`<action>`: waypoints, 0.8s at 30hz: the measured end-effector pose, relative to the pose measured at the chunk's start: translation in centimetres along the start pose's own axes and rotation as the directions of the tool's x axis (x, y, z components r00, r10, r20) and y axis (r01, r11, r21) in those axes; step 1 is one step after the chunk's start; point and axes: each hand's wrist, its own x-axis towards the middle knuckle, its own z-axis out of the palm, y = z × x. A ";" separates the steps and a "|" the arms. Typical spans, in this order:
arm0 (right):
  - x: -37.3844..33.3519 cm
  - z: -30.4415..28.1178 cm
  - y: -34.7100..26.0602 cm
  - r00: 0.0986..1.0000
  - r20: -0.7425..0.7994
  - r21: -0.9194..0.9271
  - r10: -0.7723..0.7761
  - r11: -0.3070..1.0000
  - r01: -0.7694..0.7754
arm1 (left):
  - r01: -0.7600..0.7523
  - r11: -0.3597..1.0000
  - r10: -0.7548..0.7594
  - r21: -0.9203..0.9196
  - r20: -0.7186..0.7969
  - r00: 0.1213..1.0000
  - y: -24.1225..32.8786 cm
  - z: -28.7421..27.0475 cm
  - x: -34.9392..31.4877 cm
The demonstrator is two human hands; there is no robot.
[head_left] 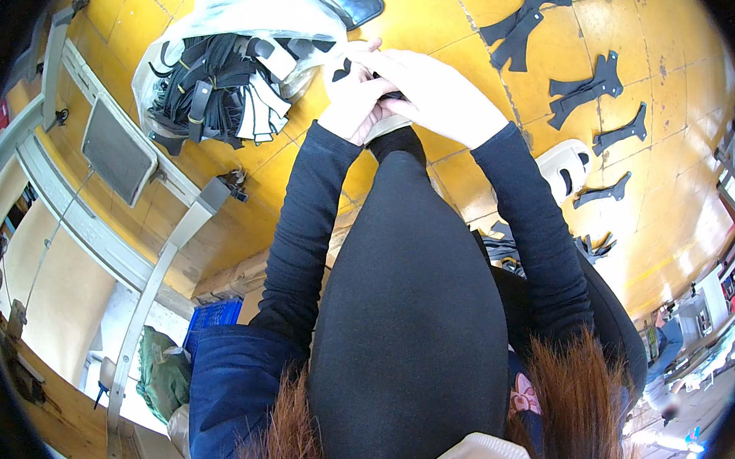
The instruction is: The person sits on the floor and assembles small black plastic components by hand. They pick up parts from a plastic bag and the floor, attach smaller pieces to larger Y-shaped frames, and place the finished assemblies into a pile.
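My left hand [353,111] and my right hand [435,91] meet in front of my black-clad knee, over my foot. Fingers on both hands are bent and pressed together. Between them a bit of something black [342,70] shows, mostly covered, so its kind stays unclear. Just below the hands appear my black sock [398,143] and a pale edge like a slipper's. Left of my left hand stands a clear plastic bag [172,41] full of black strap-like pieces [195,93], some bundled, and a few white-faced ones [261,110].
On the yellow tiled floor [464,152] to the right lie several black cut pieces [588,90] in a row, with a white slipper [562,171] near them. A metal frame with a pedal [119,150] stands at left. A blue crate [213,316] is below it.
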 end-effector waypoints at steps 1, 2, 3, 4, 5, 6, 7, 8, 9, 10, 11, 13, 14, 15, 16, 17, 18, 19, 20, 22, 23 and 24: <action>0.0 0.0 0.0 0.999 -0.018 0.001 -0.040 0.999 0.040 | -0.015 0.999 0.016 -0.032 0.002 1.000 0.0 -0.1 -0.1; 0.0 0.0 0.0 1.000 -0.009 -0.022 -0.024 0.999 0.023 | -0.045 0.995 0.047 -0.092 0.023 0.999 0.0 -0.1 -0.1; 0.0 0.1 0.0 1.000 -0.001 -0.044 -0.006 0.999 0.006 | -0.041 0.998 0.042 -0.055 0.015 0.999 -0.1 -0.2 -0.2; 0.1 0.2 0.0 1.000 -0.001 -0.068 0.001 0.998 -0.001 | -0.052 0.998 0.053 -0.044 0.026 0.998 -0.1 -0.3 -0.2; 0.1 0.3 0.0 1.000 -0.004 -0.102 -0.017 0.995 0.016 | -0.058 0.997 0.060 -0.052 0.049 0.997 -0.2 -0.3 -0.2; 0.2 0.4 0.0 0.999 -0.013 -0.135 -0.044 0.990 0.042 | -0.064 0.996 0.067 -0.063 0.045 0.997 -0.2 -0.4 -0.2; 0.3 0.5 0.0 0.999 0.016 -0.183 -0.040 0.982 0.042 | -0.064 0.994 0.069 -0.091 0.053 0.996 -0.2 -0.5 -0.1; 0.3 0.5 0.0 0.997 -0.031 -0.138 -0.071 0.988 0.066 | -0.063 0.991 0.071 -0.119 0.060 0.996 -0.3 -0.5 -0.1; 0.3 0.5 0.0 0.997 -0.041 -0.109 -0.070 0.992 0.065 | -0.085 0.993 0.088 -0.078 0.034 0.996 -0.3 -0.5 0.0; 0.3 0.5 -0.1 0.996 -0.052 -0.082 -0.070 0.995 0.065 | -0.106 0.994 0.106 -0.037 0.009 0.994 -0.4 -0.5 0.1; 0.3 0.4 -0.1 0.996 -0.068 -0.071 -0.061 0.996 0.056 | -0.138 0.989 0.139 -0.044 0.012 0.990 -0.5 -0.5 0.2; 0.2 0.2 -0.2 0.994 -0.099 -0.050 -0.043 0.998 0.038 | -0.135 0.991 0.135 0.011 0.007 0.991 -0.7 -0.7 0.4; 0.1 0.1 -0.2 0.994 -0.103 0.013 -0.033 0.999 0.035 | -0.149 0.989 0.150 -0.022 0.050 0.987 -0.7 -0.9 0.6; 0.0 0.0 -0.2 0.994 -0.107 0.075 -0.024 0.997 0.032 | -0.172 0.974 0.166 0.149 0.053 0.985 -0.8 -1.2 0.8; 0.0 -0.1 -0.1 0.994 -0.104 0.157 -0.014 0.987 0.030 | -0.204 0.938 0.186 0.279 0.091 0.978 -0.7 -1.7 0.9; -0.1 -0.1 0.0 0.996 -0.091 0.234 0.016 0.972 0.006 | -0.236 0.884 0.199 0.403 0.133 0.971 -0.7 -2.2 1.1; -0.1 -0.1 0.1 0.997 -0.071 0.326 0.043 0.945 -0.018 | -0.328 0.785 0.270 0.526 0.186 0.945 -0.9 -2.6 1.2; -0.1 0.1 0.3 0.995 -0.037 0.411 0.093 0.909 -0.070 | -0.410 0.659 0.330 0.631 0.248 0.911 -1.1 -3.0 1.3; -0.2 0.3 0.4 0.996 -0.022 0.401 0.087 0.913 -0.071 | -0.480 0.511 0.375 0.713 0.318 0.871 -1.4 -3.3 1.3; -0.5 1.1 0.5 0.992 0.025 0.370 0.125 0.920 -0.126 | -0.425 0.650 0.300 0.630 0.301 0.905 -1.9 -4.1 1.0; -0.7 1.4 0.6 0.988 0.056 0.394 0.142 0.906 -0.153 | -0.380 0.716 0.251 0.586 0.292 0.923 -2.2 -4.4 0.8; -0.9 1.9 0.7 0.983 0.090 0.417 0.159 0.891 -0.182 | -0.407 0.698 0.256 0.589 0.326 0.910 -2.4 -4.8 0.4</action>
